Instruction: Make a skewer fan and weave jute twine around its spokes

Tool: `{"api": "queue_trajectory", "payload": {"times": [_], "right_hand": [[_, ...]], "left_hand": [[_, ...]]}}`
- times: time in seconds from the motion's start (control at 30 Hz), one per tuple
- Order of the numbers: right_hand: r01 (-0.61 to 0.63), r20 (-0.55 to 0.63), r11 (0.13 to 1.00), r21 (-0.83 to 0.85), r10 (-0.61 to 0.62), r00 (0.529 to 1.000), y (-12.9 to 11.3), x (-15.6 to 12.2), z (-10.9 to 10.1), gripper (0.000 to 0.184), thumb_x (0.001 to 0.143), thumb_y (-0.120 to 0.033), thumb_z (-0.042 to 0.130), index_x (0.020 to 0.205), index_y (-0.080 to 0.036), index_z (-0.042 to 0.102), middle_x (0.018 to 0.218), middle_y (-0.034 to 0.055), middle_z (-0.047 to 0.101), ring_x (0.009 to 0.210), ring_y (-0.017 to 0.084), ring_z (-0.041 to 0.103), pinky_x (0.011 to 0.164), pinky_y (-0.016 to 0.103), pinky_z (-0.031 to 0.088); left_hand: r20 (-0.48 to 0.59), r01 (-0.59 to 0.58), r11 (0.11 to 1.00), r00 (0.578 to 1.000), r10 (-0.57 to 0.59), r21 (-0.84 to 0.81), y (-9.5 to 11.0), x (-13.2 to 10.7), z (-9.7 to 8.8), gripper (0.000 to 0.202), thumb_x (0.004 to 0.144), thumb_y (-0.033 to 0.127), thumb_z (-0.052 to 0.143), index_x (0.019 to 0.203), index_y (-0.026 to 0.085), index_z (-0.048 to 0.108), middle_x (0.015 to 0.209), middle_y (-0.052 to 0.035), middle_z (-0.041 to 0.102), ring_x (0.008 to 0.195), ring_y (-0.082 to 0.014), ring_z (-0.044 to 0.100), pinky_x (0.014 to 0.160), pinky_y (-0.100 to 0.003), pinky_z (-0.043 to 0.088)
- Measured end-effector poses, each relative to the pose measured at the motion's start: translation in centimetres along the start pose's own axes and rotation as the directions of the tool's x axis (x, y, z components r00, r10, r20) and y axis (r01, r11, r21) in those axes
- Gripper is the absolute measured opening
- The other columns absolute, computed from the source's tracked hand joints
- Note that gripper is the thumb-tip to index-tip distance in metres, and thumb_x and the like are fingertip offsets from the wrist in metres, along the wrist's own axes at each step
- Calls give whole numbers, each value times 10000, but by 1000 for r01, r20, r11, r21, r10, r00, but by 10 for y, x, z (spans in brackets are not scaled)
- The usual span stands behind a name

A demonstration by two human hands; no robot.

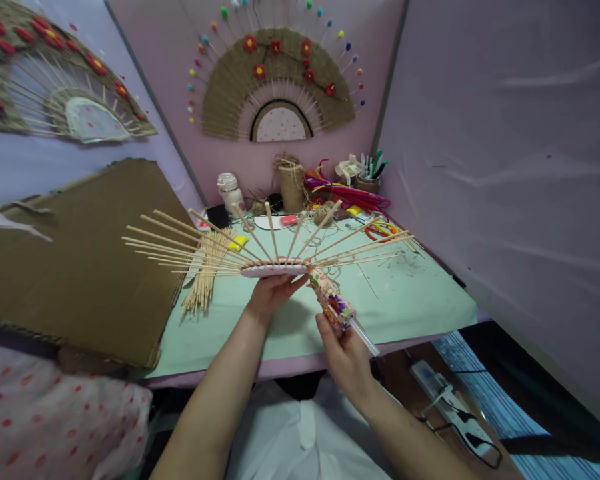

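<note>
My left hand (pixel 275 293) holds a white half-round base (pixel 265 271) from beneath, its fingers closed under the edge. Thin wooden sticks (pixel 271 227) fan out from that base to both sides and upward. In my right hand (pixel 344 350) is a hot glue gun (pixel 330 297) with a flowered covering, gripped round its handle. A clear glue stick (pixel 364 335) pokes out of the gun's back end. The nozzle sits at the right end of the base, close to the lowest sticks; whether it touches cannot be made out.
Loose sticks (pixel 203 283) lie on the green tabletop (pixel 410 300) at left, beside a large cardboard sheet (pixel 80 267). Along the back stand a jar (pixel 231 192), a twine-wrapped holder (pixel 292 187) and pipe cleaners (pixel 355 197). Orange-handled scissors (pixel 380 231) lie right. A power strip (pixel 450 403) is below.
</note>
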State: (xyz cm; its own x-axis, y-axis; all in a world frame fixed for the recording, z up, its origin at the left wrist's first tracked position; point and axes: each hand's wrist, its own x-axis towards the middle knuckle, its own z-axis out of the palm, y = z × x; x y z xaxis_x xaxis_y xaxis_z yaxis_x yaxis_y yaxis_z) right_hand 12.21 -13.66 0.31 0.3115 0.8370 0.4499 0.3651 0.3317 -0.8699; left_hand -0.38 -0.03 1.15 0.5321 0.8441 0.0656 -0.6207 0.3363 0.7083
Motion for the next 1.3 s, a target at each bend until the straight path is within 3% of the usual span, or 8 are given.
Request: {"api": "queue_trajectory", "payload": {"times": [0.2, 0.43, 0.73, 1.3], "right_hand": [[-31, 7, 999, 45, 31, 1000, 0, -1, -1, 281, 894, -405, 472, 1031, -203, 613, 865, 62, 642, 856, 213, 603, 804, 344, 488], [-56, 30, 997, 45, 54, 998, 0, -1, -1, 236, 894, -367, 486, 998, -194, 608, 913, 69, 638, 903, 211, 600, 839, 341, 480], [-57, 15, 998, 35, 56, 998, 3, -3, 0, 278, 894, -355, 497, 1099, -194, 594, 1026, 86, 659, 1003, 231, 605, 890, 368, 479], [-57, 34, 998, -9, 57, 998, 2, -2, -2, 239, 903, -377, 478, 993, -189, 595, 963, 77, 660, 919, 218, 609, 831, 327, 472]], "left_hand": [[-29, 8, 1000, 1000, -8, -30, -1, 0, 0, 301, 619, 58, 665, 904, 149, 690, 1020, -102, 705, 1094, -302, 600, 1029, -480, 376], [24, -20, 1000, 999, 21, -23, -2, 0, -1, 288, 620, 59, 675, 883, 178, 673, 1043, -81, 701, 1080, -286, 610, 1016, -478, 389], [-19, -11, 999, 1000, 11, -35, -2, -1, 1, 273, 603, 37, 672, 838, 176, 652, 1041, -76, 696, 1090, -298, 603, 1027, -498, 371], [48, -36, 999, 998, 37, -15, -1, -2, 3, 230, 643, 64, 687, 834, 191, 661, 1024, -55, 697, 1085, -281, 605, 1006, -475, 402]]}}
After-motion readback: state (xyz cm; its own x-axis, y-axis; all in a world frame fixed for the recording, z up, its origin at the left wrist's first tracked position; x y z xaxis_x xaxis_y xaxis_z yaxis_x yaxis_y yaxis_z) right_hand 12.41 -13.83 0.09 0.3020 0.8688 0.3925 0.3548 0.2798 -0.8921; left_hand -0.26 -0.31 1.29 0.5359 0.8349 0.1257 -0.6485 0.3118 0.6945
